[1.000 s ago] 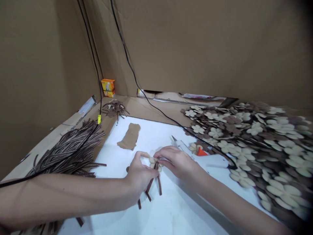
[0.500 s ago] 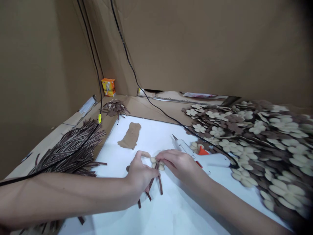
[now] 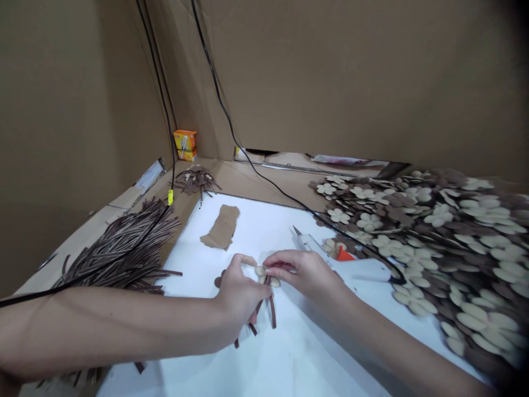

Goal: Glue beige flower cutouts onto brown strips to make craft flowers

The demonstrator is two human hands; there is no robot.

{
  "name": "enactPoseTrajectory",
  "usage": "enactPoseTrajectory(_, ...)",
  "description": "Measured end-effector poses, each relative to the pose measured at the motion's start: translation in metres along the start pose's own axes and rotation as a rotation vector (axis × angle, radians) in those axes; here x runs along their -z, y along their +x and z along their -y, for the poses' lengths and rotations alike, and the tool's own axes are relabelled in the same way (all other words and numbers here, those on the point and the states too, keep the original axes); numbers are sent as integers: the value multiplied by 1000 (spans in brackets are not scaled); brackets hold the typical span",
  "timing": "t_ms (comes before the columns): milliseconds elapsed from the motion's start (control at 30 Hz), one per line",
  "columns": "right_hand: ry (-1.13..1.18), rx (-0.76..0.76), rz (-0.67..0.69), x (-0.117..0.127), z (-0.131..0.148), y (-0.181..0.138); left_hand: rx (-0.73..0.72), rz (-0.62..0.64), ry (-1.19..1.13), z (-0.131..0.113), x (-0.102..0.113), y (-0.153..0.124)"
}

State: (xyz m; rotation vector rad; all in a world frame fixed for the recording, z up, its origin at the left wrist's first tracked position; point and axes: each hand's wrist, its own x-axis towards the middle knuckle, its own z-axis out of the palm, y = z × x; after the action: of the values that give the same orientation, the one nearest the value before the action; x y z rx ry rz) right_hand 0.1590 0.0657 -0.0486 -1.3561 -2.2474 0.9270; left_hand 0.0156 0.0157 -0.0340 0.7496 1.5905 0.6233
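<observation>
A cream felt flower point(image 3: 260, 271) lies on the white board in front of me, with a brown stitched ribbon strip point(image 3: 273, 314) across it. My left hand point(image 3: 239, 292) curves around the flower's left side, its thumb pressed on the ribbon. The thumb and index finger of my right hand point(image 3: 306, 271) are closed at the flower's upper right edge; I cannot see exactly what lies between the tips. More ribbon ends stick out below my left hand. A brown felt piece point(image 3: 217, 282) shows partly behind that hand. A white glue gun point(image 3: 366, 269) lies right of my right hand.
Cream and brown felt flowers point(image 3: 438, 215) are heaped on the right, ribbon strips point(image 3: 124, 242) on the left. A cardboard scrap point(image 3: 221, 227) lies on the board point(image 3: 264, 215). Black cable point(image 3: 281, 193) crosses the back. An orange box point(image 3: 185, 145) stands in the corner near a small ribbon-flower bunch point(image 3: 196, 179).
My right fingertips have shifted slightly off the ribbon's upper end, uncovering more of it. My left hand stays nearly in place. The whole view has moved a little.
</observation>
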Motion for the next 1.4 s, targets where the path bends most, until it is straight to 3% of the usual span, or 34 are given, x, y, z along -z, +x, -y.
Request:
enactPoseTrajectory(100, 0, -2, -14, -1, 0, -1, -12, -7, 3, -1, -1, -1)
enactPoseTrajectory(400, -15, 193, -76, -7, -8, -8, -29, -65, -11, 0, -4, -5)
enactPoseTrajectory(1067, -2, 163, -97, -11, -9, -6, -22, -33, 41, -3, -2, -6)
enactPoseTrajectory(1400, -72, 240, -102, -12, -9, -5, -15, -1, 58, 4, 0, -1)
